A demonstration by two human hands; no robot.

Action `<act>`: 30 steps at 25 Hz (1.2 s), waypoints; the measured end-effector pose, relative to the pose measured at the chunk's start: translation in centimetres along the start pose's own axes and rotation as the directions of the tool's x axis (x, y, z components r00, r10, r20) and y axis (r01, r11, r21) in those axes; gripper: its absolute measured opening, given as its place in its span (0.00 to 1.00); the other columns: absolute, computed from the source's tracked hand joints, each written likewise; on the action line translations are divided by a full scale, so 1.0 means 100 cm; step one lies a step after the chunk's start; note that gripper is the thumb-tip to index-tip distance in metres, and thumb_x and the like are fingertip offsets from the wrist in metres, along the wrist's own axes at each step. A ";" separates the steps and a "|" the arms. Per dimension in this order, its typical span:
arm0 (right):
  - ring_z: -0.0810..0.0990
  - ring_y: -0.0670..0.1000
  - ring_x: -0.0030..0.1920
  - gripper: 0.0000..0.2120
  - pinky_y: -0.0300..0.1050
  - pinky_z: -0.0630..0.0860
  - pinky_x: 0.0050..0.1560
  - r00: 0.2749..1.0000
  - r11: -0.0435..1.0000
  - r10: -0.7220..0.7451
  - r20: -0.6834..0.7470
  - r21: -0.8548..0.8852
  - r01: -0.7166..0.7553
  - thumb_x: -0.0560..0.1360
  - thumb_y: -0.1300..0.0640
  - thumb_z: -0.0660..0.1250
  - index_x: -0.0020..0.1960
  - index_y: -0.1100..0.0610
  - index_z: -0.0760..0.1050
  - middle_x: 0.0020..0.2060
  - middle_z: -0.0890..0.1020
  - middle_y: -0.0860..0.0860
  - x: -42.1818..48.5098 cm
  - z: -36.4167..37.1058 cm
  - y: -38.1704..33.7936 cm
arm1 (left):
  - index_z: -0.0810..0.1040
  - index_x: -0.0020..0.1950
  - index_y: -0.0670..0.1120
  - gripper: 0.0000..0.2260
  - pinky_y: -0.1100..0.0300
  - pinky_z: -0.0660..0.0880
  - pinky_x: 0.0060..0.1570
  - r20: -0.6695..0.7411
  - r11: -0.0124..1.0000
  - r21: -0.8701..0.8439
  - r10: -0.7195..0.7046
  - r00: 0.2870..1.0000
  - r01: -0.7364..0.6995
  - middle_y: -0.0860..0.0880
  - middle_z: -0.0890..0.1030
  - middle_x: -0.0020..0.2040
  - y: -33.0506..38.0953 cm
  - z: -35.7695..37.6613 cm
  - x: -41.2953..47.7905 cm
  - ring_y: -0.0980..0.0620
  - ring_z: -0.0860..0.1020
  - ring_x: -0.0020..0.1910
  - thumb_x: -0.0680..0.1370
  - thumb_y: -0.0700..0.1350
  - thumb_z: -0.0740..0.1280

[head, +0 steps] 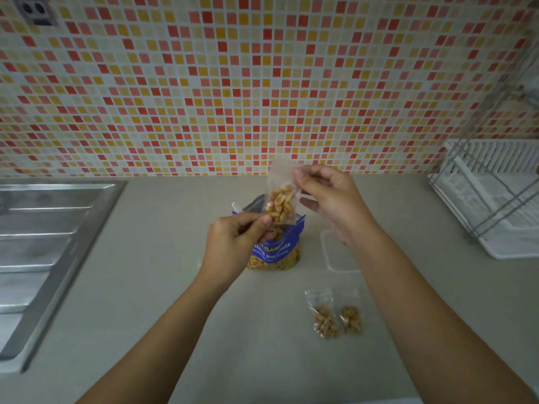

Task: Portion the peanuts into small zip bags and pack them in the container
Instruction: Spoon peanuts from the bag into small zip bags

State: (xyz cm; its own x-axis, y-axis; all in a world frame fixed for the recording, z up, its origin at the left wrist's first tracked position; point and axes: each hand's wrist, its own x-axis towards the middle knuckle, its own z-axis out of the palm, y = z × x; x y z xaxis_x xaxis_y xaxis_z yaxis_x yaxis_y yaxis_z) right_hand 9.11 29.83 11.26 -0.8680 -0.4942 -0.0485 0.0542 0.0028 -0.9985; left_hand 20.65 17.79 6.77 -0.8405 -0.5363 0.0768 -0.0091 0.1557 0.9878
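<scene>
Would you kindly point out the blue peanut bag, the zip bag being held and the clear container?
blue peanut bag (275, 253): head view, on its printed front.
held zip bag (280, 204): head view, on its peanut-filled lower half.
clear container (338, 258): head view, on its bare floor.

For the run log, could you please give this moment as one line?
left hand: holds zip bag of peanuts, lower end | right hand: pinches its top | two filled zip bags: on counter

One wide-angle view is taken from head height, aimed forward and down across the near countertop (140, 287) toward the far tiled wall (262, 83).
</scene>
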 end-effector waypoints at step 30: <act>0.81 0.61 0.44 0.12 0.51 0.78 0.45 0.924 0.578 -0.159 0.349 -0.725 0.373 0.69 0.60 0.61 0.49 0.63 0.78 0.43 0.82 0.59 -0.055 0.024 0.214 | 0.79 0.46 0.39 0.11 0.59 0.69 0.41 -0.530 0.662 0.512 -0.258 0.808 0.547 0.42 0.83 0.42 -0.145 -0.024 -0.061 0.41 0.79 0.45 0.75 0.46 0.63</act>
State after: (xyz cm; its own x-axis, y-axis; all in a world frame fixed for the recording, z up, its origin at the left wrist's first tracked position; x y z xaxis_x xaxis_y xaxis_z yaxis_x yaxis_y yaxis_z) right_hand 16.22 30.49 -9.77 -0.6383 -0.7600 0.1226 -0.6509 0.4478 -0.6130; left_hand 27.18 16.80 -7.73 -0.3896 -0.9130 -0.1211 -0.7434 0.2341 0.6266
